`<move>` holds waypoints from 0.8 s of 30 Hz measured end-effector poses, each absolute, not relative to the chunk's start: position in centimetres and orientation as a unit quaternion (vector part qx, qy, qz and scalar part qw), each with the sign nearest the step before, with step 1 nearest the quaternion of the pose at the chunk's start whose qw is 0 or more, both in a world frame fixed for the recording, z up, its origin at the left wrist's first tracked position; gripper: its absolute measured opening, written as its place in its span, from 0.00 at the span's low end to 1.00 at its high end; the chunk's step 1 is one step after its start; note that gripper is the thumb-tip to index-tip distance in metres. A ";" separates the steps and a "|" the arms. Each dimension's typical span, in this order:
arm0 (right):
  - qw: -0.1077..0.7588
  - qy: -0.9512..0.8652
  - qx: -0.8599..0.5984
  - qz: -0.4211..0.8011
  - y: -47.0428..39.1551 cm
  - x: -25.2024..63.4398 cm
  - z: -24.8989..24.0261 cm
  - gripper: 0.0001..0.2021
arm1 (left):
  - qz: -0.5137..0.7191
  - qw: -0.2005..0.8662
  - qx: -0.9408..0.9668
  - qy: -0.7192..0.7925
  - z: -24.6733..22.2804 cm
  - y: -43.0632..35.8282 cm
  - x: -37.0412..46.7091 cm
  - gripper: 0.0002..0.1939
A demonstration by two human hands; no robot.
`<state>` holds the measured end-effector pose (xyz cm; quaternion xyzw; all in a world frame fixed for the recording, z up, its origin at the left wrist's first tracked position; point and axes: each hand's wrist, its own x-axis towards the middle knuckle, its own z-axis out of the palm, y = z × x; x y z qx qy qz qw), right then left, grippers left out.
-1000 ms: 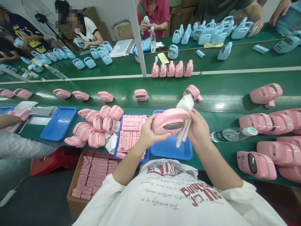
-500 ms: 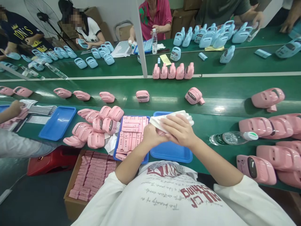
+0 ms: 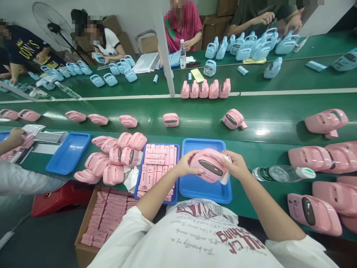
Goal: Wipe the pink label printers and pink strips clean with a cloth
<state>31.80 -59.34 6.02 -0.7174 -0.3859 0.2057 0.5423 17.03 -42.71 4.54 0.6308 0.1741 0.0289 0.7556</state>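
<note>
A glossy pink plastic housing [image 3: 208,165] with a dark oval window is held in front of me, window side up. My left hand [image 3: 187,164] grips its left end, thumb and fingers closed on it. On the right end, my right hand [image 3: 235,163] presses a folded white cloth [image 3: 225,175] against the surface, fingers closed on the cloth. Beneath both hands lies a shallow blue tray [image 3: 205,195]. Just left of it, another blue tray [image 3: 177,158] is packed with narrow pink parts [image 3: 156,169].
More pink housings [image 3: 113,175] are heaped at left, others [image 3: 314,210] at right beside a plastic bottle [image 3: 279,174]. Further pink housings [image 3: 170,120] line the green belt [image 3: 195,130]. A cardboard box [image 3: 89,255] of pink parts stands below. Co-workers sit across; another's arm [image 3: 13,139] reaches in left.
My hands have moved apart, and the pink housing, mostly covered by cloth and fingers before, now shows its window face. The cloth has shifted to its right end.
</note>
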 end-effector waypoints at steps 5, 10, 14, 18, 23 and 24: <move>0.535 -0.281 -0.759 0.241 -59.8 32.0 4.9 0.27 | 0.000 0.810 0.496 0.314 2.6 -39.1 20.9 0.39; 0.521 -0.191 -0.799 0.233 -60.9 32.3 3.2 0.25 | 0.140 0.781 0.416 0.444 0.9 -30.3 27.0 0.23; 0.538 -0.135 -0.805 0.213 -61.4 32.2 1.9 0.24 | 0.219 0.765 0.346 0.496 0.3 -24.9 30.9 0.18; 0.534 -0.115 -0.815 0.196 -61.1 32.8 0.9 0.24 | 0.256 0.755 0.329 0.507 0.4 -23.0 32.5 0.19; 0.523 -0.106 -0.824 0.191 -59.8 34.7 1.4 0.26 | 0.244 0.742 0.362 0.510 0.7 -23.8 31.9 0.18; 0.525 -0.103 -0.824 0.188 -59.5 35.0 1.7 0.26 | 0.236 0.738 0.375 0.509 0.9 -24.3 31.4 0.17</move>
